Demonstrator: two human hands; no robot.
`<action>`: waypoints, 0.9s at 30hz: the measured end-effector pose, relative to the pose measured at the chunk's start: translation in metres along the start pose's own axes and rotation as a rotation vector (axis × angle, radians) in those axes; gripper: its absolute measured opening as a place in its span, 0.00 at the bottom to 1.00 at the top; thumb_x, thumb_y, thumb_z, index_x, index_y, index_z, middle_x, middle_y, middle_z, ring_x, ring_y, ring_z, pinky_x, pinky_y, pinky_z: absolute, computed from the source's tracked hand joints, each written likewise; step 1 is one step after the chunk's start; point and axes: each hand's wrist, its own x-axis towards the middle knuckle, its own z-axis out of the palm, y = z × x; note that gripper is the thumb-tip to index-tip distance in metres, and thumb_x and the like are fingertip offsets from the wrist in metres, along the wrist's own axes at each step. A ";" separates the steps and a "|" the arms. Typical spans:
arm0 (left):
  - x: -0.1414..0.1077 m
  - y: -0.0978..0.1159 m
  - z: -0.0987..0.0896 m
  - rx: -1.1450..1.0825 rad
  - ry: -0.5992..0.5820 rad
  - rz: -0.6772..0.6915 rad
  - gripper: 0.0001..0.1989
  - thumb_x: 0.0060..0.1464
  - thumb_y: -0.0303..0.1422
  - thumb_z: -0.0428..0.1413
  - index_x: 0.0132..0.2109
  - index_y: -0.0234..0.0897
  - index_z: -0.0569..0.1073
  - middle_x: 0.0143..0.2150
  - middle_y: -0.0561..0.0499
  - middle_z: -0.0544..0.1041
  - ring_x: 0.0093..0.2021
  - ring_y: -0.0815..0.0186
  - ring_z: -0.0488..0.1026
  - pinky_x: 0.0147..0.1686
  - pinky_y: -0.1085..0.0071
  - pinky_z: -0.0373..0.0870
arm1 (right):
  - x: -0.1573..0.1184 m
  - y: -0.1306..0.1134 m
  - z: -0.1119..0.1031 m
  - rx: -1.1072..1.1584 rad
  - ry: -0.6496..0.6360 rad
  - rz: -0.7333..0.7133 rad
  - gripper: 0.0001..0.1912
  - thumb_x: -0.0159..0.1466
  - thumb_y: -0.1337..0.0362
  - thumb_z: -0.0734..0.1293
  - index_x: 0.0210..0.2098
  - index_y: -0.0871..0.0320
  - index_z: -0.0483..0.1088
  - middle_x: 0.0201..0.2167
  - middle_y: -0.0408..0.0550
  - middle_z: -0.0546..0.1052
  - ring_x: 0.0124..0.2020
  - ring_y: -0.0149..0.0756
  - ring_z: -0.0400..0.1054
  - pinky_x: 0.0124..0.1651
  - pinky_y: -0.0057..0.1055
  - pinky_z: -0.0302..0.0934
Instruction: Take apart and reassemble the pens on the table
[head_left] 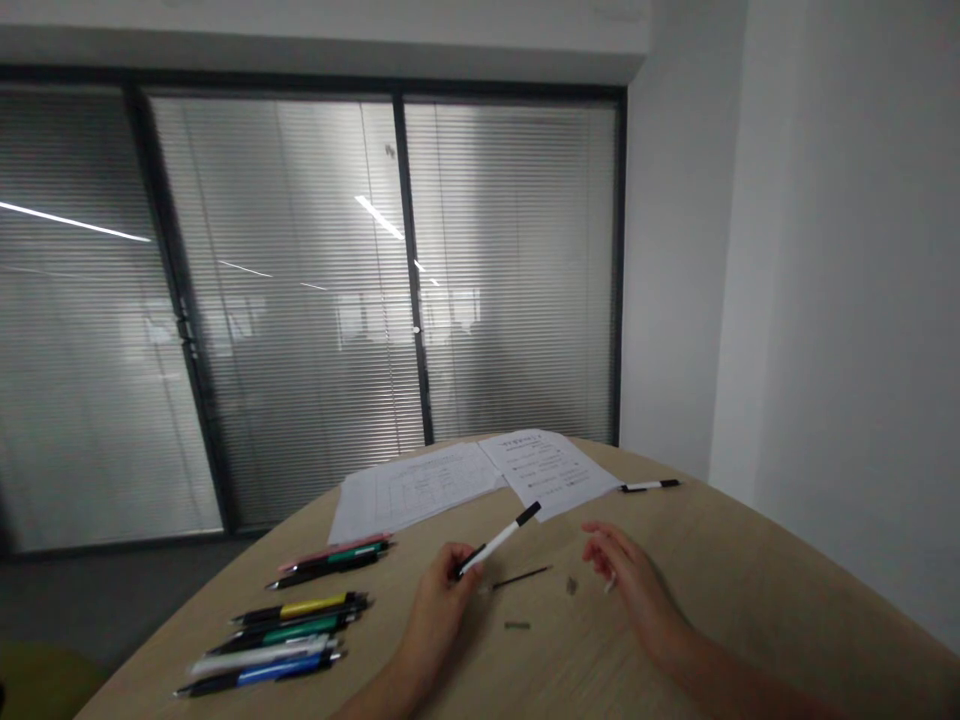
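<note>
- Left hand (441,592): closed round the lower part of a white pen (501,543), black at both ends, tilted with its upper end pointing away; landmark for this list.
- Right hand (621,572): right of the white pen, fingers loosely bent; small pale bit (610,584) at the fingers, grip on it cannot be told.
- Thin dark rod (522,577): just below the white pen, between the hands.
- Small dark piece (571,585): right of the white pen, near the right hand.
- Short greenish piece (517,626): nearer the wearer than the white pen.
- Row of coloured pens (306,607): left of the white pen, beyond the left hand.
- Two printed sheets (551,470): behind the white pen.
- Second black-and-white pen (651,487): behind and right of the white pen, by a sheet corner.
- Surface (585,672): pale wood, beneath the white pen.
</note>
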 end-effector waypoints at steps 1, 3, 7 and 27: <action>0.000 -0.001 0.000 -0.005 -0.001 -0.001 0.10 0.39 0.40 0.52 0.26 0.37 0.67 0.23 0.54 0.70 0.28 0.62 0.66 0.30 0.69 0.62 | 0.000 0.000 0.000 0.005 -0.014 -0.013 0.16 0.53 0.54 0.59 0.35 0.56 0.69 0.22 0.41 0.69 0.25 0.33 0.62 0.28 0.28 0.55; 0.000 -0.001 0.001 -0.009 0.003 -0.001 0.10 0.39 0.40 0.52 0.26 0.38 0.67 0.23 0.54 0.70 0.28 0.62 0.66 0.30 0.69 0.62 | 0.000 0.000 0.000 0.016 -0.047 -0.038 0.16 0.53 0.54 0.59 0.35 0.55 0.69 0.23 0.42 0.70 0.27 0.35 0.63 0.32 0.29 0.57; 0.001 -0.003 0.001 -0.007 0.012 -0.003 0.09 0.39 0.39 0.53 0.26 0.38 0.68 0.23 0.55 0.70 0.27 0.63 0.66 0.30 0.69 0.62 | -0.001 0.001 0.001 -0.045 -0.063 -0.046 0.16 0.54 0.53 0.59 0.35 0.56 0.69 0.25 0.43 0.71 0.31 0.37 0.65 0.37 0.32 0.58; 0.001 -0.002 0.002 -0.031 -0.018 -0.010 0.10 0.39 0.40 0.52 0.26 0.38 0.67 0.23 0.55 0.69 0.29 0.62 0.67 0.31 0.70 0.62 | -0.046 -0.030 0.007 -0.797 -0.666 -1.183 0.11 0.60 0.61 0.60 0.42 0.53 0.67 0.42 0.47 0.73 0.41 0.36 0.65 0.44 0.34 0.58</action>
